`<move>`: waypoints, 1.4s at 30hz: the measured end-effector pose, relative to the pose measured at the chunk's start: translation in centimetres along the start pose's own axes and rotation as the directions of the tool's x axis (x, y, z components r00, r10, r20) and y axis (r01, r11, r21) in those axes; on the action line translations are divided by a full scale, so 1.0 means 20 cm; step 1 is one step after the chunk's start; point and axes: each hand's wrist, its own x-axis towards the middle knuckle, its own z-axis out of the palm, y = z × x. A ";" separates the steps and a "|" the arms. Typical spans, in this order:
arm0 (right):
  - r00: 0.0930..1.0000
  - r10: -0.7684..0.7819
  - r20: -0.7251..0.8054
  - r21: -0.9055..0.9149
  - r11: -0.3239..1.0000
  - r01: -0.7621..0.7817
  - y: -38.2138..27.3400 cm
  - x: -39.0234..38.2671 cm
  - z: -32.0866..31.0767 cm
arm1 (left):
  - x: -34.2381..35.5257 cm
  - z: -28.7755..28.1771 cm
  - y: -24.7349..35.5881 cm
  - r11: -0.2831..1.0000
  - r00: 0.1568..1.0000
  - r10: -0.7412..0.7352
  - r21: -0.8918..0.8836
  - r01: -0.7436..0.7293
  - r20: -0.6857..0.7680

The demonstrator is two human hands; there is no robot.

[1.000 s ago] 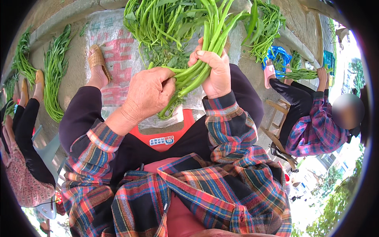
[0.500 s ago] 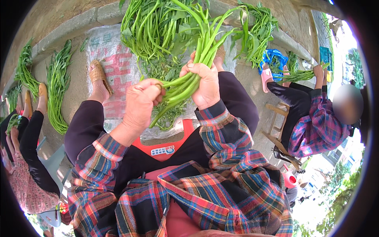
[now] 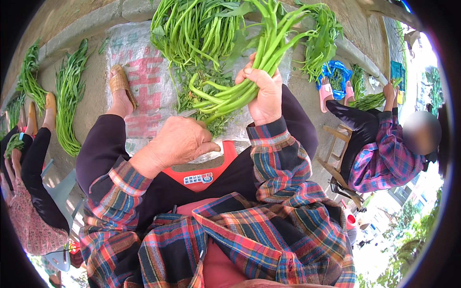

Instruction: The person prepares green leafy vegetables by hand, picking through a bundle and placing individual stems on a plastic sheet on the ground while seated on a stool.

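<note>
A bunch of water spinach (image 3: pixel 235 98), with long green hollow stems, is gripped in my right hand (image 3: pixel 264 93). Its cut ends point down and left, while the upper part leans up to the right. Beside the lowest stem ends is my left hand (image 3: pixel 177 139), back upward, with curled fingers and the thumb sticking out to the right. What those fingers hold, if anything, is hidden under the hand. Beyond lies a large heap of water spinach (image 3: pixel 201 36), and loose leaves and trimmings (image 3: pixel 185 93) lie on the plastic sheet (image 3: pixel 144 91) below the bunch.
A red plastic stool (image 3: pixel 229 153) shows between my legs. Another bundle of greens (image 3: pixel 321 41) lies at far right, near a blue bag (image 3: pixel 338 79). Two bundles (image 3: pixel 71 103) rest at left. Seated people work on both sides; a stone curb (image 3: pixel 103 24) runs behind.
My right hand has moved right with the bunch. My left hand has dropped lower and turned its back upward, its thumb now away from the stems.
</note>
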 end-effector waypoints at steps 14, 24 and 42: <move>0.966 -0.040 0.257 -0.849 0.468 0.245 0.15 -0.03 0.08 | 0.17 -0.07 0.00 0.462 0.898 -0.392 -0.887 0.005 -0.199; 0.888 0.042 0.459 -0.883 0.128 0.451 0.13 -0.09 0.13 | 0.25 0.06 -0.03 -0.248 0.812 -0.580 -0.934 -0.256 -0.069; 0.816 -0.043 0.576 -0.806 0.141 0.576 0.11 -0.10 0.22 | 0.26 0.04 -0.14 -0.214 0.823 -0.496 -0.879 -0.425 -0.277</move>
